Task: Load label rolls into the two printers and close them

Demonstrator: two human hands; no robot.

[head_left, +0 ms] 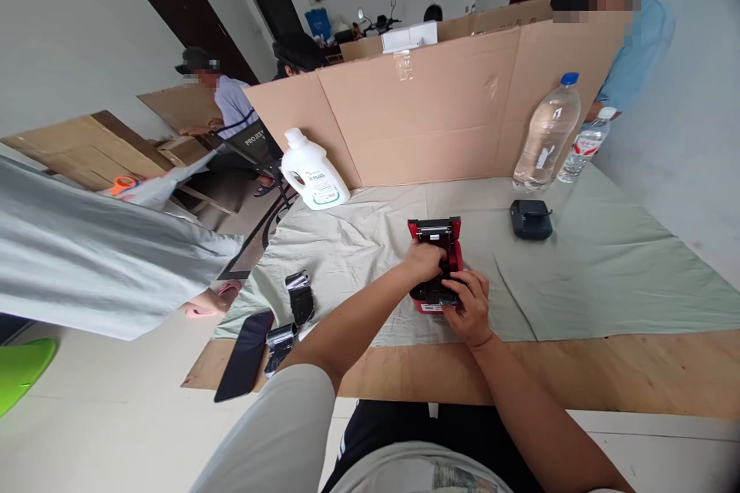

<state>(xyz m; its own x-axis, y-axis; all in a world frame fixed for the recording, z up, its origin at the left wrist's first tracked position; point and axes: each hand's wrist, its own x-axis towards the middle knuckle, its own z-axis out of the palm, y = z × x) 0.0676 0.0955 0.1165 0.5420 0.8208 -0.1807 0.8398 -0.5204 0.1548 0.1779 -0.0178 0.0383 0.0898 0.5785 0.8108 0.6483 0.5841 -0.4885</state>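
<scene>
Gripping a red printer [435, 235] mid-table on the cloth [607, 269], left hand [425, 260] closed on its open middle, right hand [469, 306] clamping the near end; looks light, rigid plastic with a fragile lid, best held by the body sides.

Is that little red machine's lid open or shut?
Open: the red device has its lid tipped up at the back, and both hands reach into the black inside.

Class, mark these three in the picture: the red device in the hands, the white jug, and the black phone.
red device [435, 229], head view, on its open top end.
white jug [312, 173], head view, on its body.
black phone [246, 354], head view, on its screen.
</scene>
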